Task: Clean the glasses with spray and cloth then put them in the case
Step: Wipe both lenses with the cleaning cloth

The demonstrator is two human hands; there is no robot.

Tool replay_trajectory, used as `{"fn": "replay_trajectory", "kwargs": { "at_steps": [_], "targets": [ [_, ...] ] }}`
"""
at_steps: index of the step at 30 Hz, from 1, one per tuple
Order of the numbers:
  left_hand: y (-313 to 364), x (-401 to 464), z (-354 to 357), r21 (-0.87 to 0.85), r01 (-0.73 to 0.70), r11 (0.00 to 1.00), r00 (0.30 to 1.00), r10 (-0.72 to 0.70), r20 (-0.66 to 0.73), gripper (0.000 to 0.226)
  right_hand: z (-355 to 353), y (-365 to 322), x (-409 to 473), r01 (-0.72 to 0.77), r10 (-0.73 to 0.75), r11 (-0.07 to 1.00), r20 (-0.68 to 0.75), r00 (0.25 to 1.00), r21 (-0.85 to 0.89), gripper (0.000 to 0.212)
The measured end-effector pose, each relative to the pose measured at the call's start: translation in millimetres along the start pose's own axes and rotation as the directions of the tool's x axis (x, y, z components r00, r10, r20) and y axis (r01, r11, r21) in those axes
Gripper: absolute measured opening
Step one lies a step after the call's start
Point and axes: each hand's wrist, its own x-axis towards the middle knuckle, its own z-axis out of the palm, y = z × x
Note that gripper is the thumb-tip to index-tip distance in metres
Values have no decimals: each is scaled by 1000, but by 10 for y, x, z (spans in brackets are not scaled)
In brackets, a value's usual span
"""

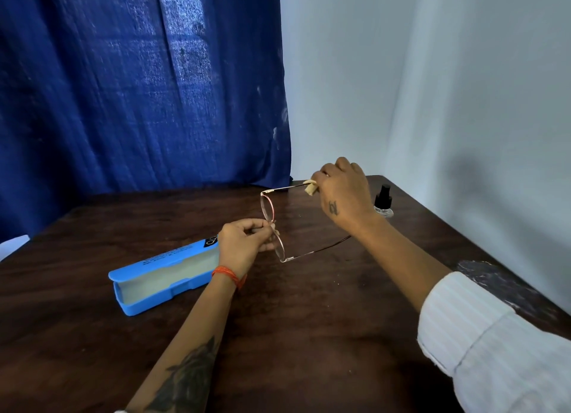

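Note:
Thin-rimmed glasses with both temples unfolded hang above the dark wooden table. My left hand pinches the frame at the bridge. My right hand holds a small beige cloth pinched around the far temple. A blue glasses case lies open on the table to the left, its pale lining showing. The small clear spray bottle with a black top stands behind my right wrist, partly hidden.
A blue curtain hangs behind the table. A pale wall runs along the table's right edge. A worn, whitish patch marks the table's right side.

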Motion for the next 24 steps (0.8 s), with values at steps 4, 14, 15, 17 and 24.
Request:
{"fn": "replay_trajectory", "kwargs": {
  "at_steps": [4, 14, 15, 17, 24],
  "targets": [
    [-22, 14, -10, 37, 1, 999, 1000, 0, -3, 12, 5, 160, -56, -70, 70, 997, 21, 997, -14, 22],
    [-53, 62, -33, -26, 28, 999, 999, -29, -40, 9, -153, 429, -152, -287, 338, 900, -111, 934, 328, 22],
    [-56, 65, -27, -48, 30, 998, 999, -32, -43, 7, -189, 412, -184, -284, 368, 869, -143, 919, 406, 21],
    [-65, 67, -7, -89, 32, 996, 998, -37, -46, 6, -263, 332, -271, -207, 361, 790, -164, 918, 578, 22],
    [-82, 63, 44, -253, 100, 962, 988, -126, -89, 4, -212, -32, -771, 105, -39, 590, -102, 994, 801, 33]
  ]
}}
